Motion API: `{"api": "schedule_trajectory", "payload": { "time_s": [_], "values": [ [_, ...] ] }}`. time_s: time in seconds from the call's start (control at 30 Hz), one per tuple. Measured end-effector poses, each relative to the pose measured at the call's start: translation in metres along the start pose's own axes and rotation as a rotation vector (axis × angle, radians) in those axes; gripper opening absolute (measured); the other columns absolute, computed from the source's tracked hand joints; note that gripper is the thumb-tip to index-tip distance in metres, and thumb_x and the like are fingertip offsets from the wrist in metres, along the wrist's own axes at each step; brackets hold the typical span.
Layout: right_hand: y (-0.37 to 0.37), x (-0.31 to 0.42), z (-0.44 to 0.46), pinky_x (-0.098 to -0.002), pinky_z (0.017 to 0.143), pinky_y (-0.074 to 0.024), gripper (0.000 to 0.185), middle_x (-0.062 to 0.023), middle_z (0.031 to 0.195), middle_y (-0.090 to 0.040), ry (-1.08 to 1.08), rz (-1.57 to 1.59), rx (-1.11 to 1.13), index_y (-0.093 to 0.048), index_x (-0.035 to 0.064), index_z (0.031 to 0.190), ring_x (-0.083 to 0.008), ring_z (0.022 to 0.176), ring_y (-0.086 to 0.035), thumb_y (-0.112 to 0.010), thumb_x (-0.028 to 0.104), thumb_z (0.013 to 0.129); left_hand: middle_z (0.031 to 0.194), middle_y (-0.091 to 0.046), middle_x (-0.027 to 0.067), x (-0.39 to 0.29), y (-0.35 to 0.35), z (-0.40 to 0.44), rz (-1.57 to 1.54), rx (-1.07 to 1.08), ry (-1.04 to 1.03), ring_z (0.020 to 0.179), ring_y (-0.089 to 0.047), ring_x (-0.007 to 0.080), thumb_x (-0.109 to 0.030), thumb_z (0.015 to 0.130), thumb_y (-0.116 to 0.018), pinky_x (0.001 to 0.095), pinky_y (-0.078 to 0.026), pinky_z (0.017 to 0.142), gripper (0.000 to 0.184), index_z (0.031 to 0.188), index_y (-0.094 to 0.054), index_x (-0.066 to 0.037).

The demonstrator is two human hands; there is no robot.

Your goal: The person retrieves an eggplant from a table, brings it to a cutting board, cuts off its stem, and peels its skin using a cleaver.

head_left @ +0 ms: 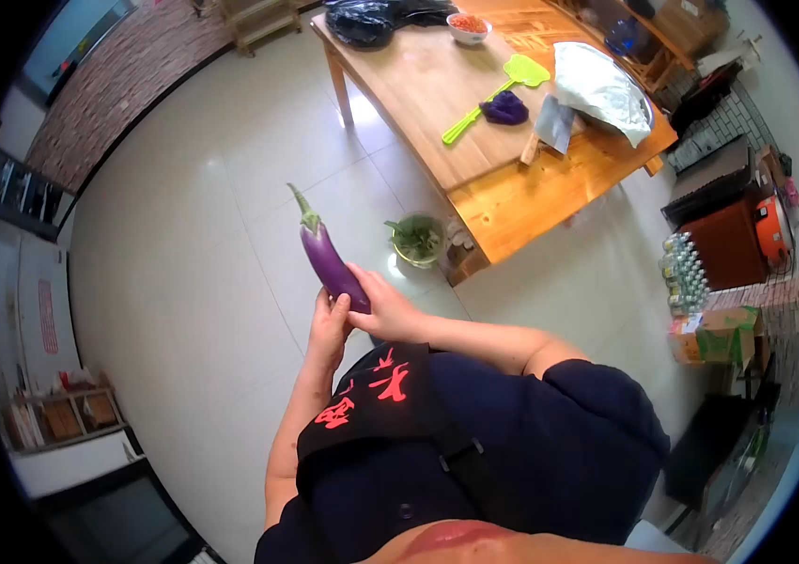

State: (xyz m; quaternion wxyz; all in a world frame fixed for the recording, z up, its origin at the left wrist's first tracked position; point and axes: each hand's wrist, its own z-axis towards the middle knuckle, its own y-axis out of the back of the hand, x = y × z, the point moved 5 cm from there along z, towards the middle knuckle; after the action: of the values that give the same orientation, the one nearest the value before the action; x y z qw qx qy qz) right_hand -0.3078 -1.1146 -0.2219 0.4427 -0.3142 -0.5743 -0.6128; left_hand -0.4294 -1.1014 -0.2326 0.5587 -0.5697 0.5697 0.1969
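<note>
A long purple eggplant (325,261) with a green stem is held in front of my body, its stem end pointing up and away. My right hand (386,305) wraps round its lower part from the right. At its bottom end, my left hand (328,324) has its fingers closed on it from the left. Both hands are close together, and the very end of the eggplant is partly hidden by them. Below them is my black apron (371,399) with red characters.
On the wooden table (512,221) ahead right are a cleaver (555,124), a green fly swatter (474,117), a dark purple bundle (504,108), a white cover (601,89), a bowl of chopped red food (468,34) and a black bag (362,23). A basket of greens (416,240) stands by it.
</note>
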Motion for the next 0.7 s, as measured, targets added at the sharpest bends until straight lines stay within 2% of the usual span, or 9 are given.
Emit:
{"api": "schedule_trajectory", "payload": {
  "time_s": [0.17,0.2,0.3,0.33,0.47,0.5,0.63,0.67,0.7],
  "values": [
    [0.014,-0.015,0.134,-0.0374,0.096,-0.042,0.075,-0.023,0.125,-0.049,-0.077,0.253,0.086,-0.032,-0.004,0.138,-0.0312,0.115,-0.052,-0.068,0.025,0.079,0.121,-0.052,0.0146,-0.064,0.05,0.093,0.08,-0.094,0.078,0.106,-0.057,0.0212,-0.024,0.097,-0.048,0.0351,-0.048,0.089,0.056,0.142,-0.024,-0.004],
    [0.018,-0.025,0.16,-0.0358,0.099,-0.0406,0.073,-0.0217,0.126,-0.05,-0.097,0.287,0.063,-0.035,-0.0043,0.137,-0.0271,0.117,-0.051,-0.069,0.023,0.078,0.122,-0.052,0.0153,-0.071,0.064,0.11,0.124,-0.125,0.076,0.106,-0.057,0.0212,-0.023,0.096,-0.049,0.0347,-0.048,0.089,0.055,0.142,-0.024,-0.004],
    [0.04,-0.074,0.235,-0.0366,0.095,-0.0435,0.074,-0.0238,0.122,-0.052,-0.134,0.332,-0.162,-0.038,-0.0032,0.135,-0.0319,0.112,-0.054,-0.069,0.026,0.075,0.126,-0.051,0.0171,-0.096,0.122,0.177,0.363,-0.176,0.019,0.108,-0.056,0.0213,-0.02,0.095,-0.052,0.0333,-0.047,0.088,0.054,0.14,-0.029,-0.003],
    [0.051,-0.097,0.258,-0.0362,0.095,-0.0431,0.072,-0.024,0.122,-0.052,-0.125,0.191,-0.252,-0.039,-0.0045,0.134,-0.0316,0.112,-0.054,-0.069,0.026,0.075,0.127,-0.051,0.0177,-0.1,0.141,0.201,0.457,-0.187,0.004,0.109,-0.056,0.0214,-0.019,0.094,-0.053,0.0329,-0.047,0.088,0.053,0.139,-0.031,-0.003],
    [0.11,-0.146,0.32,-0.0376,0.098,-0.041,0.074,-0.0241,0.123,-0.051,-0.306,0.101,-0.527,-0.037,-0.005,0.134,-0.0322,0.114,-0.052,-0.07,0.023,0.075,0.125,-0.053,0.0168,-0.152,0.176,0.309,0.742,-0.128,-0.075,0.114,-0.053,0.0247,-0.017,0.088,-0.059,0.0356,-0.044,0.093,0.048,0.131,-0.044,-0.003],
    [0.12,-0.165,0.328,-0.0375,0.098,-0.041,0.073,-0.0237,0.123,-0.051,-0.353,0.018,-0.588,-0.037,-0.0049,0.134,-0.0316,0.114,-0.053,-0.069,0.022,0.075,0.124,-0.053,0.0168,-0.17,0.172,0.341,0.891,-0.046,-0.15,0.114,-0.052,0.0264,-0.016,0.087,-0.06,0.0365,-0.043,0.095,0.047,0.13,-0.046,-0.003],
    [0.158,-0.208,0.365,-0.0363,0.098,-0.0404,0.067,-0.0196,0.122,-0.053,-0.511,0.302,-0.765,-0.039,-0.0043,0.132,-0.0269,0.114,-0.052,-0.069,0.018,0.077,0.123,-0.052,0.0172,-0.227,0.107,0.471,1.277,0.257,-0.464,0.118,-0.047,0.0347,-0.013,0.08,-0.065,0.0418,-0.037,0.1,0.045,0.122,-0.052,-0.004],
    [0.159,-0.228,0.37,-0.0305,0.096,-0.0404,0.066,-0.0104,0.121,-0.052,-0.485,0.292,-0.825,-0.037,-0.0025,0.135,-0.0168,0.109,-0.051,-0.069,0.013,0.08,0.124,-0.052,0.0174,-0.236,0.085,0.499,1.343,0.331,-0.558,0.119,-0.046,0.0358,-0.013,0.079,-0.066,0.0431,-0.036,0.101,0.045,0.121,-0.053,-0.005],
    [0.157,-0.251,0.366,-0.0309,0.098,-0.0396,0.068,-0.0122,0.123,-0.052,-0.542,0.248,-0.856,-0.034,-0.0041,0.136,-0.0182,0.112,-0.05,-0.069,0.013,0.08,0.125,-0.051,0.0165,-0.241,0.06,0.521,1.367,0.411,-0.655,0.12,-0.044,0.0361,-0.013,0.077,-0.066,0.0464,-0.034,0.102,0.044,0.119,-0.055,-0.007]
  ]
}}
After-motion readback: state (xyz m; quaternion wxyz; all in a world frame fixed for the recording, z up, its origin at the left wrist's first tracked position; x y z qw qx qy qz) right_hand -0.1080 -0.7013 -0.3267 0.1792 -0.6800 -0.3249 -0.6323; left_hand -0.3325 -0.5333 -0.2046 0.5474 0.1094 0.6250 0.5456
